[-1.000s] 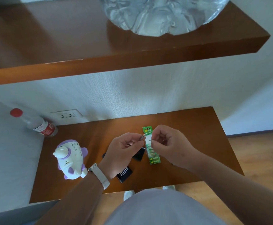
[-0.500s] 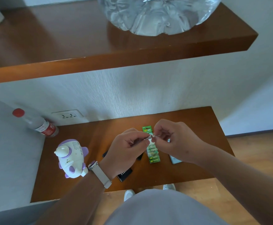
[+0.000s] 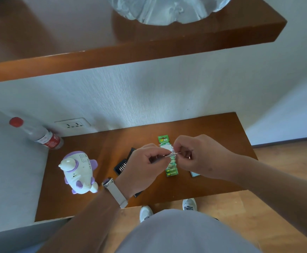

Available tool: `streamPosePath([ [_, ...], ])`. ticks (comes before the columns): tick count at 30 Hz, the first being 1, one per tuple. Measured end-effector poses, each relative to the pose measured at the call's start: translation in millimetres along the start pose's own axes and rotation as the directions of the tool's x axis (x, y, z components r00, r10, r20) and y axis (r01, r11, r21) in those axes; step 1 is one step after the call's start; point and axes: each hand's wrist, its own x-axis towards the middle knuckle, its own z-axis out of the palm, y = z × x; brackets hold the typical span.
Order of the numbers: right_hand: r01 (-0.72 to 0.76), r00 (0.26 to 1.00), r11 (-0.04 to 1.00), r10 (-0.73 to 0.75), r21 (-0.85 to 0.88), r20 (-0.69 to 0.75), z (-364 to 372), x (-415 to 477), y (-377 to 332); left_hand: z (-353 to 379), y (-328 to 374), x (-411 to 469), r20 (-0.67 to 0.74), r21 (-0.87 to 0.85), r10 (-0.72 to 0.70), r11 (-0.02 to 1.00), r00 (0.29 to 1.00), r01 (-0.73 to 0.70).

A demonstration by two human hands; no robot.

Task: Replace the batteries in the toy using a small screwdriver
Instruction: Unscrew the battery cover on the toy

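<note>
1. In the head view, we see the left hand [image 3: 145, 167], with a pale-strapped wristwatch [image 3: 114, 190] on its wrist. Its fingers are curled, and thumb and forefinger pinch a slim silvery metal screwdriver [image 3: 173, 153]. The tool is held nearly level above the table.
2. The right hand [image 3: 202, 157] is curled too, and its fingertips pinch the screwdriver's other end. We cannot tell whether that end is a separate bit.
3. The two hands meet just above a green strip pack of batteries [image 3: 163, 140]. The pack lies flat on the brown wooden table [image 3: 213, 128], running from the wall towards us. The hands hide its middle.
4. The white and purple plastic animal-shaped toy [image 3: 79, 172] lies on the table's left part. It is near the left wrist and neither hand touches it.
5. Between the toy and the battery pack lies an open black bit case [image 3: 123, 163], showing a row of metal bits. The left hand partly covers it.
6. A small pale flat object [image 3: 194, 174] peeks out beneath the right hand, and we cannot tell what it is.
7. A clear plastic bottle with a red cap and red label [image 3: 39, 134] stands at the table's back left corner, beside a white wall socket [image 3: 73, 124].
8. Higher up, a brown wooden shelf [image 3: 149, 48] bears a large clear water jug [image 3: 167, 10].
9. At the bottom, we see a grey garment [image 3: 185, 234] and two white shoes [image 3: 146, 212] on a wooden floor.
</note>
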Motion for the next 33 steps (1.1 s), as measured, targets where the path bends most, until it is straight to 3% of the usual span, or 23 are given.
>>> streamPosePath([
  [6, -0.008, 1.000, 0.998, 0.007, 0.054, 0.023, -1.4, 0.0, 1.5, 0.3, 2.2, -1.2, 0.021, -0.090, -0.037, 0.995, 0.999, 0.038],
  [22, -0.007, 0.997, 0.973, -0.010, 0.230, 0.074, -14.5, -12.9, 8.2, 0.0, 20.5, 1.4, 0.123, -0.006, -0.021, 1.000, 0.992, 0.022],
  [33, -0.098, 0.993, 0.945, 0.073, 0.312, 0.089, -14.1, -19.7, 9.6, 9.6, 15.7, -0.8, -0.016, 0.133, 0.197, 0.972, 0.980, -0.193],
])
